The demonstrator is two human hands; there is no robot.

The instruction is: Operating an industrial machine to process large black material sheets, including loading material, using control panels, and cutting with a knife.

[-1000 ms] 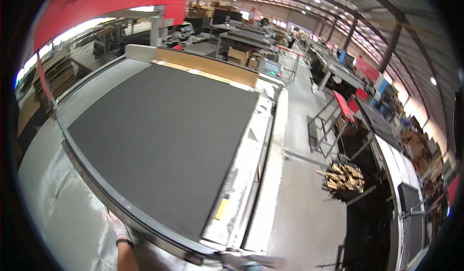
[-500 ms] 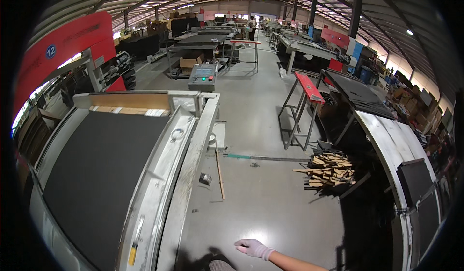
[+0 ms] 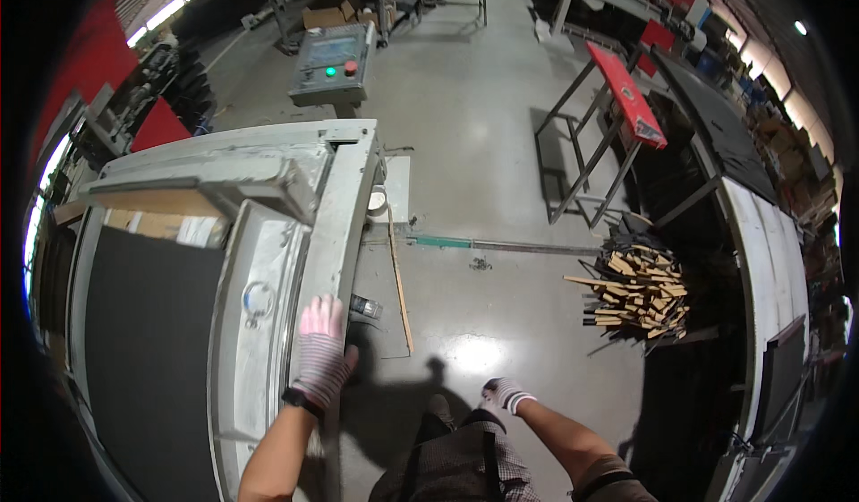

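Plainly, the left hand [image 3: 320, 352] touched the frame's [image 3: 333, 225] right edge, fingers together — right hand's [image 3: 506, 394] were unclear; control box [image 3: 327, 53] lettering seemed blurred.

Stripy knit gloves [image 3: 320, 363], small-check outfit [image 3: 447, 473], pretty much.
Left hand [image 3: 322, 345]: pinkish fingers, pale stripes, black wristband [image 3: 302, 401]. Right hand [image 3: 508, 395]: dark stripes round the cuff. Dark straps [image 3: 490, 466] over the checks, brownish right sleeve [image 3: 610, 472].

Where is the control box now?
In the head view, the control box stands upper left of centre, beyond the far right corner of the pale metal frame.
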